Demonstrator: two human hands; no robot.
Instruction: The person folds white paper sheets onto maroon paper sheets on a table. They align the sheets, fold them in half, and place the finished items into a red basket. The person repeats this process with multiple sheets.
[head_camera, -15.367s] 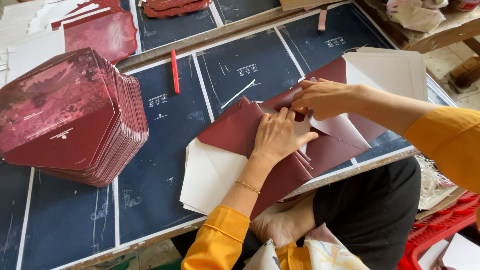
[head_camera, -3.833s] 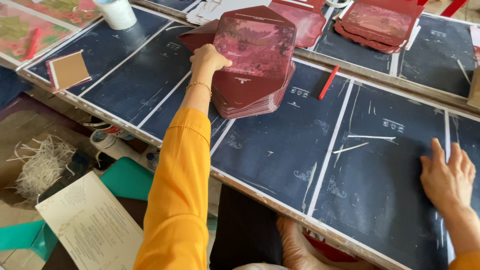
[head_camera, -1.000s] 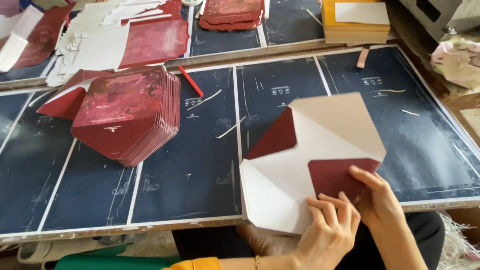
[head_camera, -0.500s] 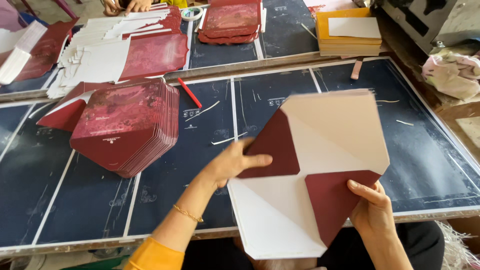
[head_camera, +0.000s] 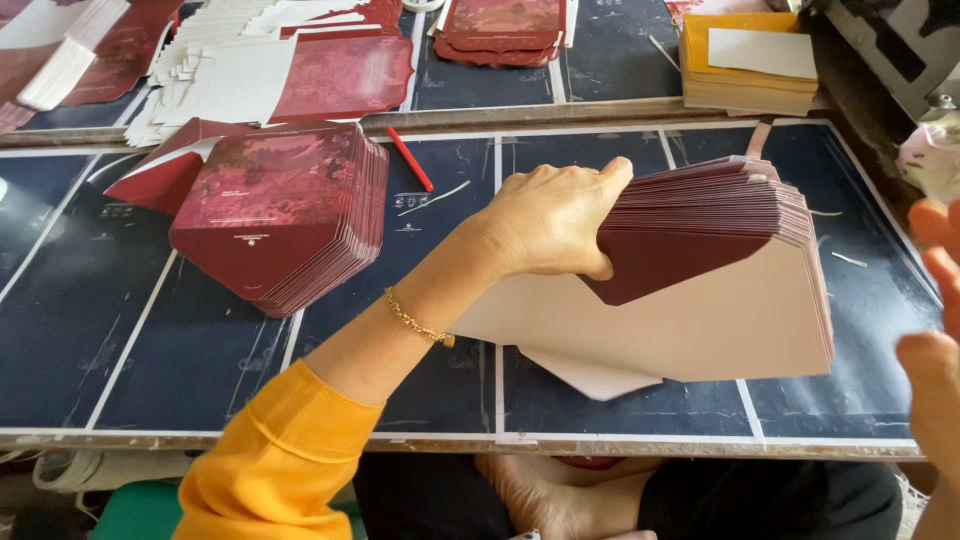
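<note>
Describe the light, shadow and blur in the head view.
Head view: soft, even daylight with no harsh glare; the left hand and its envelope stack are sharp and drop a faint shadow on the dark blue mat; the right hand, cut by the frame edge, is blurred.

Orange-yellow long sleeve, thin gold chain bracelet (head_camera: 418, 322) — perhaps dark trousers below.

The folded stack (head_camera: 275, 210) lies left of the held stack (head_camera: 720, 280), stick (head_camera: 410, 159) between, behind.
</note>
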